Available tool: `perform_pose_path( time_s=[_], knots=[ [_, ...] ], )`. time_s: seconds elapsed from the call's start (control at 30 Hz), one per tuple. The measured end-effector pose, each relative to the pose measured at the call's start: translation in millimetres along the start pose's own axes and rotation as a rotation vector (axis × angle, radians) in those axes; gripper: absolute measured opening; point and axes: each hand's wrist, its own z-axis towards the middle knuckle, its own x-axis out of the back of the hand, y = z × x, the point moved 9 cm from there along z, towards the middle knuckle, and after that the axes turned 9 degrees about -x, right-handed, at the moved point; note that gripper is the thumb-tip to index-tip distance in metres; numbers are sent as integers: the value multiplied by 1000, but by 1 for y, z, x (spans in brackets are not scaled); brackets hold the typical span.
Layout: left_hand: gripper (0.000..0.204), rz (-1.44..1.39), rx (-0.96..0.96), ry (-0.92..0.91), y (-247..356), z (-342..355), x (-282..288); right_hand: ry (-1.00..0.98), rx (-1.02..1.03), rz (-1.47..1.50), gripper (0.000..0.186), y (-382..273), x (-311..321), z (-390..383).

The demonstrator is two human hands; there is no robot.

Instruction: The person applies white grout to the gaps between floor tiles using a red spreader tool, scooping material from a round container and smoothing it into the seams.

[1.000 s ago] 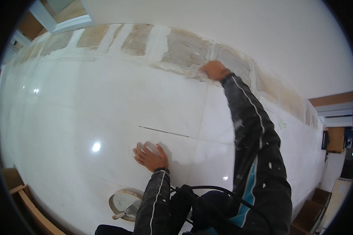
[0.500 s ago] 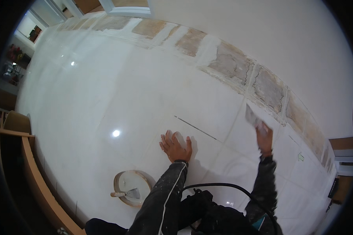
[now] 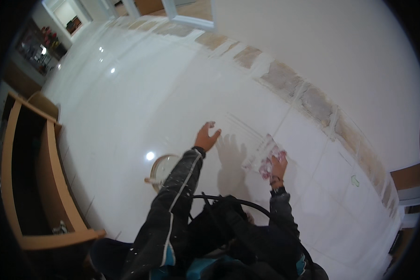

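My left hand [image 3: 207, 136] is just above the white tiled floor [image 3: 102, 112], fingers apart, holding nothing, its shadow beside it. My right hand [image 3: 277, 165], lower and to the right, is closed on a scraper [image 3: 255, 155], whose flat blade is badly blurred over the tiles; whether it touches them I cannot tell. Pale streaks [image 3: 245, 126] run diagonally between my hands. A round container [image 3: 161, 162] of pale material sits left of my left forearm, partly hidden by it, with a second tool's handle [image 3: 149, 180] on its rim.
A wooden open-fronted unit [image 3: 51, 177] stands at the left. A pale wall [image 3: 322, 46] borders the floor at the right, with a patchy, rough strip [image 3: 280, 78] along its foot. Window or door frames [image 3: 191, 21] are at the back. A black hose [image 3: 233, 199] crosses by my body.
My left hand has lifted off the floor and moved forward. My right hand has come down from the patchy strip, then moved left with the scraper. The view has turned.
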Motion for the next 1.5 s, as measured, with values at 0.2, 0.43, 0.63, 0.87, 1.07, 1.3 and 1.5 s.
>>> perform_pose_path(
  time_s=[0.2, 0.43, 0.63, 0.87, 1.07, 1.3, 1.5],
  knots=[
    [43, 235, 80, 60, 7, -98, 141, -111, -176, 14, 24, 19, -60, -25],
    [49, 583, 583, -249, -64, -237, 213, -333, -226, -100, 20, 81, -146, -80],
    [49, 320, 577, 39, -73, -262, 203, -545, -286, -337, 22, 151, -180, -130],
    [45, 261, 685, 83, -87, -257, 206, -620, -308, -330, 28, 167, -176, -150],
    [47, 312, 805, -160, -76, -245, 209, -626, -350, -320, 27, 164, -181, -147],
    [44, 928, 401, -571, -46, -218, 194, -479, -326, 9, 17, 132, -160, -103],
    [43, 821, 392, -809, -38, -219, 173, -435, -313, -103, 15, 89, -117, -80]
  ],
)
